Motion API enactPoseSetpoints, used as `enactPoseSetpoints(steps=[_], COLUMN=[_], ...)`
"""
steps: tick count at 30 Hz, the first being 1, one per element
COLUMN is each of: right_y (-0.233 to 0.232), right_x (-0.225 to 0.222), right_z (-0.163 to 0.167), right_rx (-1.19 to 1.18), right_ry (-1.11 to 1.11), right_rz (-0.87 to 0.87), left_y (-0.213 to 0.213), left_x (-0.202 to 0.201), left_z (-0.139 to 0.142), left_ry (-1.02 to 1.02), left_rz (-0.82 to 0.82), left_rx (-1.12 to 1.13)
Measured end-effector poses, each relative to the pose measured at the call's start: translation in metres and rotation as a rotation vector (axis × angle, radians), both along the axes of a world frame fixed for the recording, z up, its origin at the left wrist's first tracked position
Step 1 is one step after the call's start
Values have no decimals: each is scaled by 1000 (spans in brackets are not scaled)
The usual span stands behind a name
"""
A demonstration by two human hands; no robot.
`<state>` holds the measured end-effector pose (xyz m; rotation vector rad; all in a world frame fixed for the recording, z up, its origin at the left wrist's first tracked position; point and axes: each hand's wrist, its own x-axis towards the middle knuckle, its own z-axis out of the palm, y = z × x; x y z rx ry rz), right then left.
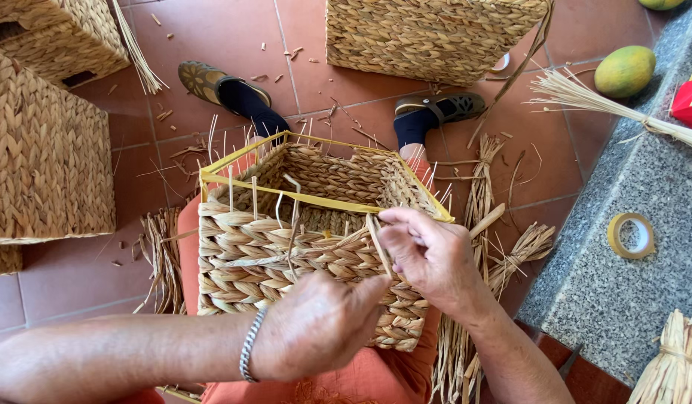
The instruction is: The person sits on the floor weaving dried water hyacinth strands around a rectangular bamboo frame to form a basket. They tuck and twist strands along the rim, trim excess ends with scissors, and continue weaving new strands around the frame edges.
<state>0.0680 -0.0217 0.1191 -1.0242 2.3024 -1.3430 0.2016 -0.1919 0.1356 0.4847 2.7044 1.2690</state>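
Left hand [316,325] presses the half-woven straw basket on its yellow wire frame [308,232], frame centre, steadying it on the lap; right hand [428,254] pinches a straw strand [379,245] taut against the rim for weaving.

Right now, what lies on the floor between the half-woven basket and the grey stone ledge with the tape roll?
In the head view, loose bundles of dried straw lie on the red tiles between the half-woven basket and the grey stone ledge.
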Motion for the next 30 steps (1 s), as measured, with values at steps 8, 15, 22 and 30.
enactPoseSetpoints(steps=[8, 15, 22, 30], right_y=[-4, 11, 15, 10], right_x=[-4, -6, -7, -16], right_z=[15, 19, 20, 24], right_rx=[227, 188, 156, 110], right_ry=[237, 348, 224, 307], right_rz=[75, -43, -115, -15], left_y=[33, -7, -33, -11], left_x=[30, 8, -38, -16], left_z=[-16, 3, -13, -18], left_ry=[-129, 240, 488, 665], left_rz=[-512, -313, 54, 54], left_rx=[26, -433, -591, -613])
